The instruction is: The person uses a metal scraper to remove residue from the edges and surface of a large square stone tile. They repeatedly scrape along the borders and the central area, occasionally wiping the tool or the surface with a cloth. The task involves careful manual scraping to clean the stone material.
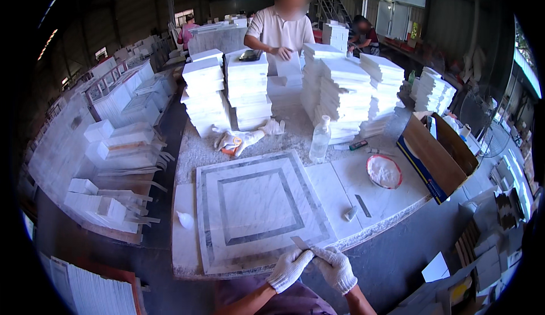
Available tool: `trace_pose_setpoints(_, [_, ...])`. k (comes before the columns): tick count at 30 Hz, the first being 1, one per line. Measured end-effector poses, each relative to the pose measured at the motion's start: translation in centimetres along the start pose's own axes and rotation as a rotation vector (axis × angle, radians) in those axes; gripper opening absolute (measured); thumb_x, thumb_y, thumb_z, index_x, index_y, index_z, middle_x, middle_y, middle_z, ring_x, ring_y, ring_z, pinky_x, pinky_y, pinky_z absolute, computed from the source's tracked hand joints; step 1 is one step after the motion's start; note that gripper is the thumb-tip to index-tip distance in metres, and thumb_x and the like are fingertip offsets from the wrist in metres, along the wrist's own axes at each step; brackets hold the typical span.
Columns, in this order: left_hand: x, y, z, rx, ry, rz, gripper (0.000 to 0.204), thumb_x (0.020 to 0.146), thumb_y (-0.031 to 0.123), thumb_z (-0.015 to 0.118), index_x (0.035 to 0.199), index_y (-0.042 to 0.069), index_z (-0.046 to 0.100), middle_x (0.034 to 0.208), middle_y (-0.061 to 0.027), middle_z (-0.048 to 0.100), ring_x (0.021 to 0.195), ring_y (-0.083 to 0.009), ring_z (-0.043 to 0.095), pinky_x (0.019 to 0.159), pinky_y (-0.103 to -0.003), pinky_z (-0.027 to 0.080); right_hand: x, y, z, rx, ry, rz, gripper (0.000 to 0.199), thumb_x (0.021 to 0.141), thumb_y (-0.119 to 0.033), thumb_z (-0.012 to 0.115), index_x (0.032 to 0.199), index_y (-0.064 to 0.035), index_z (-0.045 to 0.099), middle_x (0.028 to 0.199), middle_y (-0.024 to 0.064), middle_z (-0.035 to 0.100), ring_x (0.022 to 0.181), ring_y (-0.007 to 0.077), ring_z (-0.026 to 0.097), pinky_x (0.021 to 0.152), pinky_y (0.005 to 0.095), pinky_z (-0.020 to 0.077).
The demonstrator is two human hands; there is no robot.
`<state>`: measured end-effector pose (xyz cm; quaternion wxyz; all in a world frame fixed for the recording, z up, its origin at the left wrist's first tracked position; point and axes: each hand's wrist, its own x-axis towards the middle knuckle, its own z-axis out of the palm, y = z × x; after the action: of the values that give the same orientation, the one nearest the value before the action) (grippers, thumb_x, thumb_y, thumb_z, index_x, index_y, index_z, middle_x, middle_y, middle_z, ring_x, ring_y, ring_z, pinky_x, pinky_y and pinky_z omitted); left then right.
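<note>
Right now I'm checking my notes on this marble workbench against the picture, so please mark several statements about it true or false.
1. Both hands wear white gloves. True: the left hand and right hand are gloved.
2. The hands hold a thin flat blade at the near edge of the marble panel. True: the blade lies over the marble panel.
3. The marble panel is plain white with no pattern. False: it has grey square borders.
4. The clear plastic bottle lies on its side. False: the clear plastic bottle stands upright.
5. The round bowl with a red rim holds white powder. True: see the round bowl.
6. The spare gloves lie inside the cardboard box. False: the spare gloves lie on the bench, far from the cardboard box.
</note>
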<state>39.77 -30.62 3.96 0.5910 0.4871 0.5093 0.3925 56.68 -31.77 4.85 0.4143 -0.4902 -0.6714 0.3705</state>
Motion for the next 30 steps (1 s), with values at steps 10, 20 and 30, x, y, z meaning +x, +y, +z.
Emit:
trace_pose_setpoints(10, [0.7,-2.0,0.7,0.411,-0.021,0.335,0.026,0.098,0.027,0.059,0.093,0.002,0.064,0.073,-0.0179,0.064,0.064,-0.0333,0.064,0.059,-0.043,0.046,-1.5,2.6,-0.6,0.13,0.08,0.189,0.03,0.088,0.003,0.069,0.118,0.0011,0.07,0.096,0.0061,0.068,0.071,0.0119,0.064,0.061,0.0248,0.0517])
trace_pose_setpoints(20, [-0.1,-0.3,0.8,0.773,-0.019,0.568,0.036,0.088,0.04,0.071,0.07,0.01,0.065,0.065,-0.0133,0.063,0.061,-0.0367,0.062,0.057,-0.047,0.047,-2.4,4.1,-3.8,0.405,0.422,0.261,0.019,0.091,0.008,0.057,0.107,0.0037,0.066,0.075,0.0032,0.063,0.062,0.0079,0.056,0.054,0.0232,0.0468])
trace_pose_setpoints(30, [-0.9,-3.0,0.3,0.841,-0.336,0.885,0.059,0.09,0.034,0.068,0.143,0.017,0.048,0.143,-0.0098,0.052,0.124,-0.0281,0.055,0.105,-0.046,0.045,-3.4,4.1,-4.6,0.526,0.478,0.421,0.023,0.097,-0.008,0.061,0.117,0.0014,0.067,0.078,0.0022,0.062,0.066,0.009,0.055,0.061,0.0257,0.0481])
